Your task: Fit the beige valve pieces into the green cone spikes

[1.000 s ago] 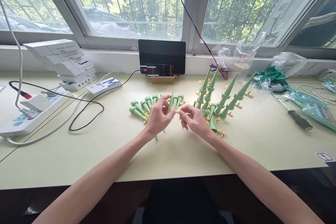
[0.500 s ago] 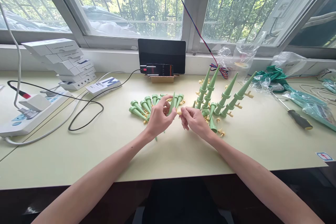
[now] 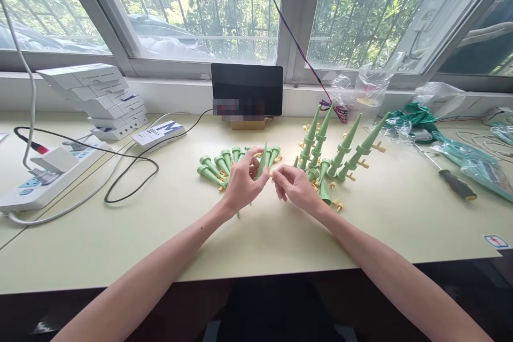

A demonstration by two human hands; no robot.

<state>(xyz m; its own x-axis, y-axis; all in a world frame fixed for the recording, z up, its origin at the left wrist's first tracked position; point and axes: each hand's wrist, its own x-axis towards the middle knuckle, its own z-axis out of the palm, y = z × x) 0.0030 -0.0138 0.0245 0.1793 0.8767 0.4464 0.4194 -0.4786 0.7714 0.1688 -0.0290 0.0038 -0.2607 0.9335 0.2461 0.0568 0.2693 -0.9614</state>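
Observation:
My left hand [image 3: 245,180] is closed around a green plastic watering spike [image 3: 262,159], its point upward. Fingertips of my right hand [image 3: 294,184] pinch a small yellow valve [image 3: 271,173] against the spike's side; fingers partly cover it, so I cannot tell how far it is seated. Behind my left hand, several green spikes with yellow valves [image 3: 208,170] lie fanned out. To the right of my right hand, stacked spikes [image 3: 352,144] stand in columns with yellow valves sticking out sideways. Loose yellow valves [image 3: 339,205] lie by a spike [image 3: 325,192] there.
At the back stands a black tablet [image 3: 248,85] on a small cardboard stand. White boxes [image 3: 100,96], a power strip [image 3: 52,173] and a looping black cable [image 3: 132,156] occupy the left. On the right are a screwdriver [image 3: 457,184] and plastic bags [image 3: 473,163].
My right hand has edged left, bringing the yellow valve closer to the spike in my left hand. The view has tilted slightly; the left hand keeps its hold.

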